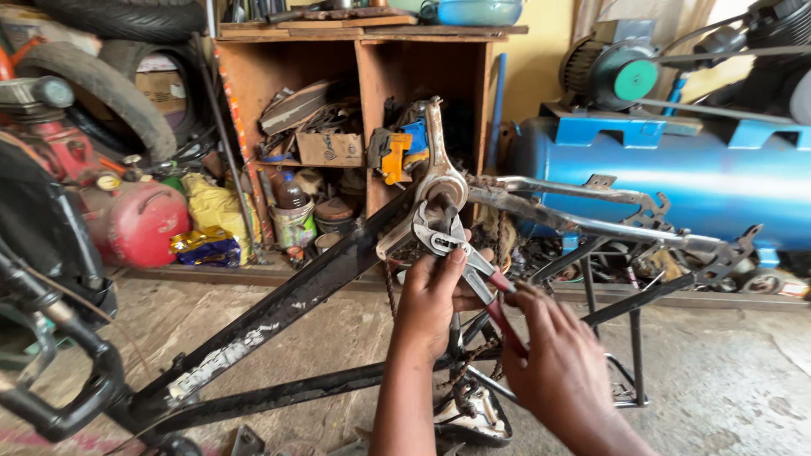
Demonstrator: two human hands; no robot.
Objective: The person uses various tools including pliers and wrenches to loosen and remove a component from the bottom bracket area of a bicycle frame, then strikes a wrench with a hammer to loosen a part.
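While an upturned bike frame (287, 295) is propped on the floor, pliers (439, 232) are clamped on its bottom bracket (439, 181). The left hand (435, 295) is pinched around the plier head; the right hand (553, 355) is closed on the red handles. The fitting is still seated, the crank arm (432, 135) still attached.

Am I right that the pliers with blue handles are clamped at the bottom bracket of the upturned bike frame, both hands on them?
Not quite: the head view shows the pliers have red handles. The left hand and right hand hold them at the bottom bracket of the upturned bike frame.
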